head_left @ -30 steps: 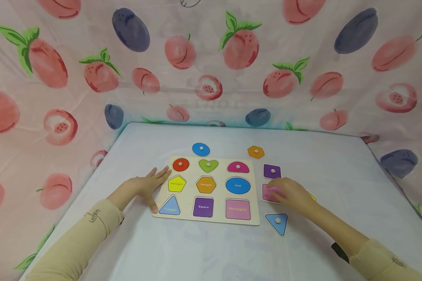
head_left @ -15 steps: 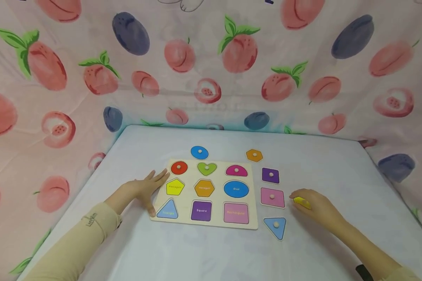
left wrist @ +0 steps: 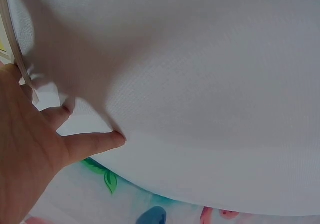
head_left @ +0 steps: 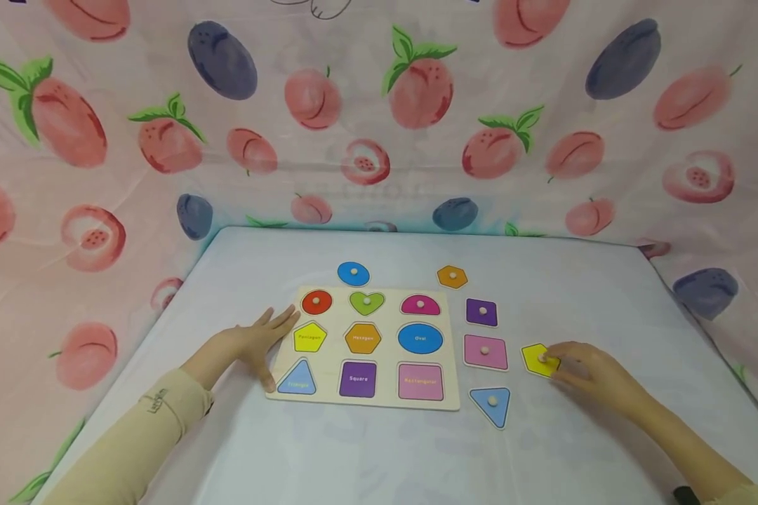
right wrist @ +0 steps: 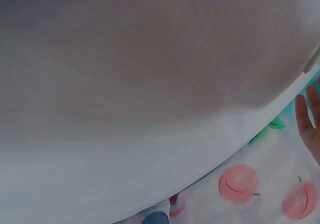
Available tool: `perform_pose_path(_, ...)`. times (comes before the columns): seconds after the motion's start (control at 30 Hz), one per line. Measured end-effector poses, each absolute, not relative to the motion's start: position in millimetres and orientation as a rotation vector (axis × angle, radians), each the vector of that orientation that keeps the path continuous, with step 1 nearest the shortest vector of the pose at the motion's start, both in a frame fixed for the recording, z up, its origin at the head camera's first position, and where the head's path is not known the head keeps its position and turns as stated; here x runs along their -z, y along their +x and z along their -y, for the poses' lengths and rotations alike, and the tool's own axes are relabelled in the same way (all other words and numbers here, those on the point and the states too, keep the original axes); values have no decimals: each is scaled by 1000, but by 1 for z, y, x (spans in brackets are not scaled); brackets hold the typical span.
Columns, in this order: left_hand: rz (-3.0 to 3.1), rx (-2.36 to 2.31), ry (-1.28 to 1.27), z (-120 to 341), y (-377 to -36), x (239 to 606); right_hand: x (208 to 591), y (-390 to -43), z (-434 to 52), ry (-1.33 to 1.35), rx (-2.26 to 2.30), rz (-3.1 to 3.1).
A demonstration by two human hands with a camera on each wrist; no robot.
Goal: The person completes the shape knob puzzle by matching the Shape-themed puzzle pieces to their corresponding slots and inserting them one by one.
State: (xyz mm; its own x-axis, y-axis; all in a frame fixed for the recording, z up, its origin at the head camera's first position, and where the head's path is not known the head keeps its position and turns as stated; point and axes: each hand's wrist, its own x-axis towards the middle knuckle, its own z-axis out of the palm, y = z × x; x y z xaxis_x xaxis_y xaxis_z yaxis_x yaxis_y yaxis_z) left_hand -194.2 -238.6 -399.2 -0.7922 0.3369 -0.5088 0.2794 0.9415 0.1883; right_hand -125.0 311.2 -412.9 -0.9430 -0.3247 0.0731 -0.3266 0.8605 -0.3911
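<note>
My left hand (head_left: pixel 255 346) rests with spread fingers along the left edge of the pale shape puzzle board (head_left: pixel 451 393); the left wrist view has this hand (left wrist: pixel 30 144) beside the board's edge. To the right of the board, my right hand (head_left: pixel 590 372) pinches the small knob of the yellow pentagon puzzle piece (head_left: pixel 533 359), whose face is turned up. Part of the right hand (right wrist: pixel 310 121) shows at the right border of the right wrist view, without the piece. The board's red circle (head_left: pixel 311 308), green heart (head_left: pixel 358 307) and magenta half circle (head_left: pixel 412 308) carry knobs.
Loose knobbed pieces lie around the board: a blue oval (head_left: pixel 346 275) and an orange hexagon (head_left: pixel 445 278) behind, a purple square (head_left: pixel 476 317), pink rectangle (head_left: pixel 476 358) and light blue triangle (head_left: pixel 485 398) at its right. A fruit-print cloth (head_left: pixel 354 70) stands behind the white table (head_left: pixel 354 456).
My right hand has moved right, away from the pink rectangle, to the yellow pentagon. That piece looked tilted half a second ago and now shows its face. My left hand has stayed on the board.
</note>
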Motion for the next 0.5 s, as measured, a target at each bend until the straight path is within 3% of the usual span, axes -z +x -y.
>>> perform_pose_path(0.5, -2550, -139, 452, 239, -192, 396, 423, -141, -309, 481, -661, 3003)
